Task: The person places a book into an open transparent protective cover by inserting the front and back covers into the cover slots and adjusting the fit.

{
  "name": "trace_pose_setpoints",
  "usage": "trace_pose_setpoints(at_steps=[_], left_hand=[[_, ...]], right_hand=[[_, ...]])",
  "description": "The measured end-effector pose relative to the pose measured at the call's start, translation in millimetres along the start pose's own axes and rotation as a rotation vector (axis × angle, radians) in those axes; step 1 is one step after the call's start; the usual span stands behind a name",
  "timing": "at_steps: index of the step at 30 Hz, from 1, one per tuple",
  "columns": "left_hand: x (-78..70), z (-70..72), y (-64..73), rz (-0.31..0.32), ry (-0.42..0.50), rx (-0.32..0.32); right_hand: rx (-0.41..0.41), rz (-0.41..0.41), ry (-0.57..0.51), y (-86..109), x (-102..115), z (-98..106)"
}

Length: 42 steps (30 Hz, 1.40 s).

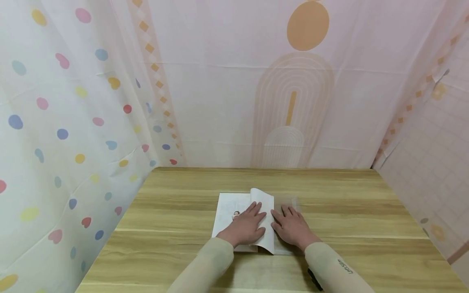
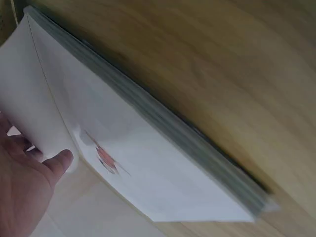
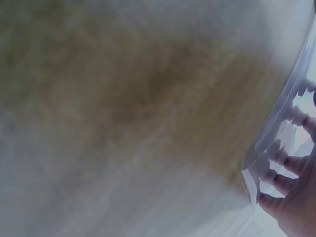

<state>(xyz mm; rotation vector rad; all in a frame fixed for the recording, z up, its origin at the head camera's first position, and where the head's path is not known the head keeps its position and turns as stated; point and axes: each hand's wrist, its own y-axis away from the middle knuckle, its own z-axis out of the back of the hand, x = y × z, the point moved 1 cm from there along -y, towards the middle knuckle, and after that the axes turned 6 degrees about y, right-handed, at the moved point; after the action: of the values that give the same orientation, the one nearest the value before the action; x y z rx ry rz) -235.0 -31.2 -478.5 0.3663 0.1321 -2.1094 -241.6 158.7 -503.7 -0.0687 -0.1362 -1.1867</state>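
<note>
An open book with a small printed figure on its white page lies on the wooden table. One white leaf curves up from it and folds over to the right. My left hand rests on that leaf with its fingers spread. In the left wrist view, the thumb lies by the leaf's curve, and the book's thick stack of pages shows at the side. My right hand presses with outstretched fingers on a clear plastic sheet beside the leaf. The right wrist view shows its fingertips touching glossy plastic.
The wooden table stretches out around the book. A pale curtain hangs behind it, with a dotted one at the left and a checked one at the right. A dark object shows beneath the right forearm.
</note>
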Motion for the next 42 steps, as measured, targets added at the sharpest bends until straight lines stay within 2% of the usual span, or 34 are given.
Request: trace_pose_setpoints(at_steps=[2,8,14,20,32,37,42], left_hand=[[4.0,0.7,2.5,-0.016,0.014,-0.003],[9.3,0.5,5.8,-0.045,-0.034,-0.008],[10.0,0.3,5.6,-0.034,-0.087,-0.005],[9.3,-2.0,4.9,-0.016,-0.111,-0.003],[3.6,-4.8,2.9,0.006,-0.176,0.03],[1.1,-5.7,2.5,0.007,-0.19,0.025],[1.2,-3.9,2.0,-0.014,-0.142,0.031]], right_hand=[[0.003,0.001,0.002,-0.3,-0.2,-0.1],[-0.025,0.003,-0.007,0.4,-1.7,-1.1],[-0.063,0.002,-0.035,1.1,-2.4,-1.9],[-0.067,-0.01,-0.063,-0.5,-1.4,0.0],[-0.086,0.023,-0.043,0.5,0.9,1.9],[-0.063,0.022,-0.018,0.9,1.6,1.2],[-0.022,0.0,-0.029,2.4,2.3,0.6]])
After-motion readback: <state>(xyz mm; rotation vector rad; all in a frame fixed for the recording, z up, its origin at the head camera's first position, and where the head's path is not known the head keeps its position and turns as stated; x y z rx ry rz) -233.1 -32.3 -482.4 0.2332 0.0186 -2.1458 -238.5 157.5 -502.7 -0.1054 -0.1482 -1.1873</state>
